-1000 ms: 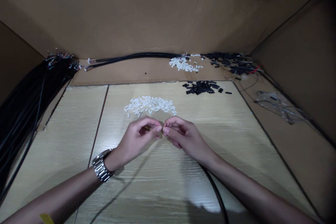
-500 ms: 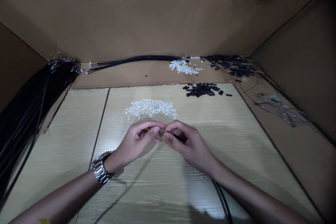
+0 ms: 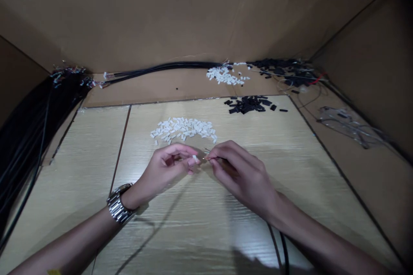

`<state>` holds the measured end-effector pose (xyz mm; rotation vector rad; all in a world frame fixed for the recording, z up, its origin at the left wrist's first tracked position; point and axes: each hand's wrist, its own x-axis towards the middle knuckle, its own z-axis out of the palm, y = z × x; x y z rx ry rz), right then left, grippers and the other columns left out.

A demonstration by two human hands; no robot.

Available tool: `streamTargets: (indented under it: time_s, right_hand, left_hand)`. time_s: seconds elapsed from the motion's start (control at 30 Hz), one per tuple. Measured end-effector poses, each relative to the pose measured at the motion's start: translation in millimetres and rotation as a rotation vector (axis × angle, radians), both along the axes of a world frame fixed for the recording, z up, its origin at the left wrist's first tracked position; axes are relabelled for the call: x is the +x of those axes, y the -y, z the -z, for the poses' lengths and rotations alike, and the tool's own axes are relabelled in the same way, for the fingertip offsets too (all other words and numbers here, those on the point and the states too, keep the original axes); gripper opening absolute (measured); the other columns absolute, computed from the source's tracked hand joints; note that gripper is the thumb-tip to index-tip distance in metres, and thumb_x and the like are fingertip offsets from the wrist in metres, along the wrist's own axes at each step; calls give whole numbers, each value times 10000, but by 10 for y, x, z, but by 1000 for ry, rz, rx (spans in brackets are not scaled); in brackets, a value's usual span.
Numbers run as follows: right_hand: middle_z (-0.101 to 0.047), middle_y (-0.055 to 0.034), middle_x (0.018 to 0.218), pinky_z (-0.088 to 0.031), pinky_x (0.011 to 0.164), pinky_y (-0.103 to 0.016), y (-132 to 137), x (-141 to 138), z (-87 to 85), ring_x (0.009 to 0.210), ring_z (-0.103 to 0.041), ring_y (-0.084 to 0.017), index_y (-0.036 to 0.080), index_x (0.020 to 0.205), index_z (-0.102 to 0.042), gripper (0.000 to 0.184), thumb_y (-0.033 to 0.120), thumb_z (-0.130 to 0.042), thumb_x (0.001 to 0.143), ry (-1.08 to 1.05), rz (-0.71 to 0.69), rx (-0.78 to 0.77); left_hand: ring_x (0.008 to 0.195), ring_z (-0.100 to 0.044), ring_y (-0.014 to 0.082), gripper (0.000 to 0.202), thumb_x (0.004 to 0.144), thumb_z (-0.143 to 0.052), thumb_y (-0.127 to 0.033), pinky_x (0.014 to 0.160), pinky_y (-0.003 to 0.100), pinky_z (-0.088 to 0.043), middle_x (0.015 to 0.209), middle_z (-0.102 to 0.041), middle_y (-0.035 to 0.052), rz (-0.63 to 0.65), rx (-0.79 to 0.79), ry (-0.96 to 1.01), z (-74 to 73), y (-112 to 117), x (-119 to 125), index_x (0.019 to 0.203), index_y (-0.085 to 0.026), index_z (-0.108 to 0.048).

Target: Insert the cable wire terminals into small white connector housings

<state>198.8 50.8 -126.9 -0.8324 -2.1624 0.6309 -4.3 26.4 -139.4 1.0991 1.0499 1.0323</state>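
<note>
Between thumb and fingers, my left hand (image 3: 171,163) pinches a small white connector housing (image 3: 195,159). My right hand (image 3: 241,176) is closed on the thin wires (image 3: 208,157) at the end of a black cable (image 3: 284,249); their bare tips point toward the white piece, a small gap apart. The cable runs under my right forearm toward the near edge. Just beyond my hands lies a pile of white connector housings (image 3: 183,129). Farther back and to the right is a pile of short black pieces (image 3: 250,104).
A thick bundle of black cables (image 3: 29,120) lies along the left side. More black cables (image 3: 155,68), white pieces (image 3: 224,76) and black pieces (image 3: 290,71) lie by the back cardboard wall (image 3: 161,13). Loose clear material (image 3: 345,122) is at right.
My right hand has drawn slightly right and turned, with fingers nearer the wire tips. The white housing in my left hand now shows clearly. The view has shifted a little.
</note>
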Motion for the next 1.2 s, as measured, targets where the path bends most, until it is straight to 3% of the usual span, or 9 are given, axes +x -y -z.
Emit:
streamTargets:
  time_s: [0.17,0.5,0.57,0.67,0.77,0.9,1.1,1.2]
  right_hand:
    - [-652,-49,876,-498,610,-244,24,19,-48,773,-650,-150,164,994,-574,138,79,-532,894,153,-59,184]
    - [-696,-65,903,-533,645,-273,55,59,-45,781,-658,-166,166,1106,-555,210,113,-526,905,228,-86,287]
    - [-697,-66,889,-534,643,-285,50,69,-48,767,-655,-173,152,1095,-553,211,106,-548,889,238,-112,299]
    - [-690,-71,840,-529,640,-300,38,74,-63,763,-650,-186,131,1036,-557,172,82,-566,871,248,-163,320]
    - [-684,-73,815,-521,638,-310,32,71,-67,752,-642,-186,123,1017,-559,163,60,-561,867,242,-180,307]
    - [-673,-52,851,-498,623,-301,27,62,-47,746,-630,-164,152,1032,-548,171,69,-529,884,228,-134,170]
    - [-604,14,830,-480,645,-220,16,26,-75,718,-591,-104,232,956,-548,133,115,-559,894,23,-136,-387]
    - [-602,15,841,-483,697,-218,24,13,-100,755,-590,-111,250,942,-552,134,129,-580,893,-29,-119,-521]
  left_hand:
    - [611,-642,91,100,806,-736,-211,599,183,-516,713,-702,13,63,-96,17,-18,10,-32,879,-153,-699]
    - [557,-564,79,54,811,-724,-196,509,169,-447,661,-663,-2,106,-132,35,-44,6,-45,829,-160,-690]
    - [580,-576,78,78,815,-719,-174,523,162,-454,697,-670,-7,121,-130,41,-53,7,-57,884,-178,-683]
    - [657,-617,74,271,826,-707,-129,590,150,-482,803,-697,-19,140,-106,87,-38,11,-82,1059,-249,-635]
    - [712,-641,74,303,829,-700,-106,627,134,-492,824,-699,-26,162,-121,101,-19,15,-97,1068,-277,-626]
    - [692,-639,70,291,802,-717,-88,636,128,-497,787,-692,-35,141,-133,76,-25,25,-95,1011,-274,-636]
    - [632,-602,78,317,805,-703,-86,570,143,-472,742,-665,-35,121,-92,18,-31,20,-89,1048,-273,-623]
    - [618,-600,93,296,806,-701,-91,540,158,-461,735,-664,-21,122,-93,14,-41,0,-88,1043,-247,-620]
